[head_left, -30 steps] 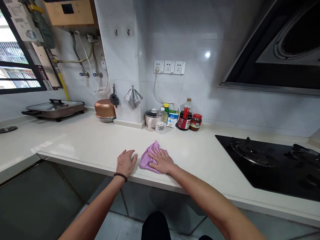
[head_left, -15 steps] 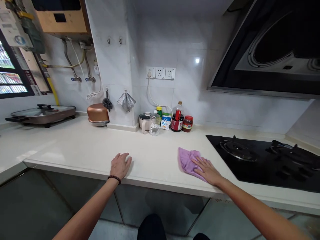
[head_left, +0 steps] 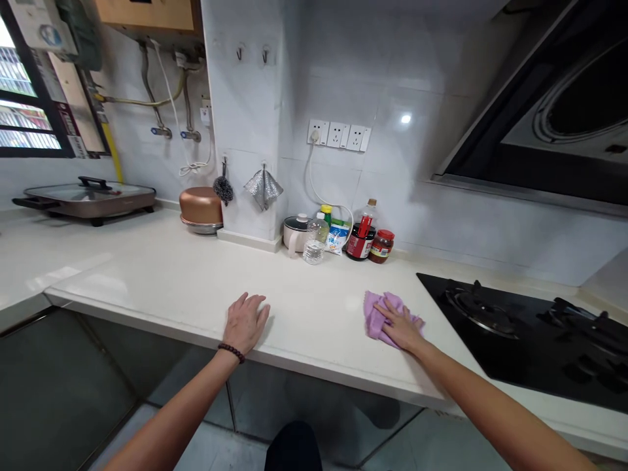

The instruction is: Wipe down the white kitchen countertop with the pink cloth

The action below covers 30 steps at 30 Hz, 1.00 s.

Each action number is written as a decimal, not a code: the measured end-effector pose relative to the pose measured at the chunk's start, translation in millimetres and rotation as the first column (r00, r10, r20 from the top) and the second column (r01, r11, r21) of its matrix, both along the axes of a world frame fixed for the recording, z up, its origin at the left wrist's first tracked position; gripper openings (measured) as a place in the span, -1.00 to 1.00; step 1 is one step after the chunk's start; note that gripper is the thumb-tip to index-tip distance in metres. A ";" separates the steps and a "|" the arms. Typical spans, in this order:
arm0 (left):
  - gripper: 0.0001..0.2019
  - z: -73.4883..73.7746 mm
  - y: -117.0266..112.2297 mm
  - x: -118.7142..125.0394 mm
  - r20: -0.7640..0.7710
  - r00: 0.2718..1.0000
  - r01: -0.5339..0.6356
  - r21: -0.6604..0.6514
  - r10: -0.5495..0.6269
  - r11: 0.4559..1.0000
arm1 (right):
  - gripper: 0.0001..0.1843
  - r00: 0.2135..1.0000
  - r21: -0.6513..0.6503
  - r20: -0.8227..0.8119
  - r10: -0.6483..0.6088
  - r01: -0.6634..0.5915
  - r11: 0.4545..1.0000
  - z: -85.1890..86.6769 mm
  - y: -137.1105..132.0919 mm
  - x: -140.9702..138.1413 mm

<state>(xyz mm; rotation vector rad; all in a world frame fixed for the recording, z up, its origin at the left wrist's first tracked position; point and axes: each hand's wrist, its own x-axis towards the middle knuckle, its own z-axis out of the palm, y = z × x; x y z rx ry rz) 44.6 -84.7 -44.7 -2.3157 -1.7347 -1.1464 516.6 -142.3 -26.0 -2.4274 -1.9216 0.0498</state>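
Note:
A purple cleaning cloth (head_left: 375,320) lies bunched on the white countertop (head_left: 314,307), left of the black gas hob. My right hand (head_left: 400,325) presses down on the cloth, its fingers dug into the folds and gripping it against the surface. Some of those fingertips are hidden in the fabric. Well to the left, my left hand (head_left: 244,322) rests by the counter's front edge, fingers apart and holding nothing. A dark beaded bracelet (head_left: 231,352) circles the left wrist.
Along the wall stand a small pot (head_left: 295,234), a clear bottle (head_left: 314,242), a dark sauce bottle (head_left: 360,239) and a red-lidded jar (head_left: 381,247). The gas hob (head_left: 490,327) sits at right under a range hood. A copper-coloured pan (head_left: 202,206) and an electric griddle (head_left: 91,196) are at left.
The cloth has been bunched tighter under my right hand. My left hand is still on the counter near the edge. The whole view has shifted and tilted slightly.

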 end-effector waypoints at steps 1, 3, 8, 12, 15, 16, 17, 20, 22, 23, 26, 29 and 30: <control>-0.63 0.2 -0.5 -0.1 0.009 1.000 0.000 0.002 0.000 1.000 | -0.29 1.000 -0.026 0.022 0.016 -0.015 1.000 4.5 12.6 -21.1; -0.63 1.0 -1.4 -0.4 0.025 1.000 -0.002 -0.002 0.002 1.000 | -0.28 0.997 -0.060 0.031 0.070 -0.068 0.996 12.8 36.8 -65.1; -0.62 3.8 -2.4 -1.0 0.042 0.999 -0.032 -0.049 0.034 0.998 | -0.23 0.947 -0.105 -0.087 0.309 -0.317 0.943 28.1 80.5 -180.4; -0.60 4.9 -1.2 -1.7 0.038 0.997 -0.058 -0.060 0.060 0.996 | -0.23 0.838 -0.090 -0.175 0.516 -0.536 0.840 30.1 86.3 -261.5; -0.58 5.2 0.1 -3.3 0.029 0.998 -0.063 -0.061 0.064 0.996 | -0.26 0.738 -0.063 -0.201 0.644 -0.665 0.744 26.2 74.3 -295.3; -0.58 5.4 0.4 -3.9 0.023 0.998 -0.063 -0.062 0.065 0.996 | -0.26 0.707 -0.049 -0.211 0.675 -0.698 0.715 24.5 68.9 -299.6; -0.57 5.8 0.6 -4.4 0.017 0.998 -0.064 -0.062 0.065 0.996 | -0.27 0.680 -0.036 -0.224 0.698 -0.721 0.692 23.1 63.5 -300.4; -0.57 7.6 0.4 -5.1 -0.002 0.997 -0.078 -0.070 0.078 0.995 | -0.30 0.640 -0.012 -0.255 0.725 -0.752 0.660 20.9 49.8 -284.1; -0.57 8.8 0.2 -4.9 -0.011 0.995 -0.097 -0.084 0.096 0.992 | -0.33 0.655 -0.013 -0.258 0.710 -0.738 0.675 21.3 43.5 -259.6; -0.57 9.1 0.2 -4.7 -0.014 0.995 -0.104 -0.092 0.103 0.990 | -0.34 0.675 -0.015 -0.254 0.693 -0.719 0.695 21.6 40.9 -243.7; -0.56 8.3 1.0 -4.4 -0.025 0.994 -0.111 -0.101 0.109 0.989 | -0.35 0.769 -0.007 -0.218 0.601 -0.617 0.787 20.4 32.6 -181.7; -0.58 6.2 2.7 -4.7 -0.030 0.993 -0.117 -0.100 0.115 0.988 | -0.35 0.867 0.032 -0.147 0.476 -0.476 0.879 12.5 18.9 -102.0; -0.58 5.6 3.2 -4.8 -0.032 0.993 -0.119 -0.101 0.116 0.988 | -0.35 0.902 0.051 -0.121 0.415 -0.411 0.910 8.2 12.6 -73.1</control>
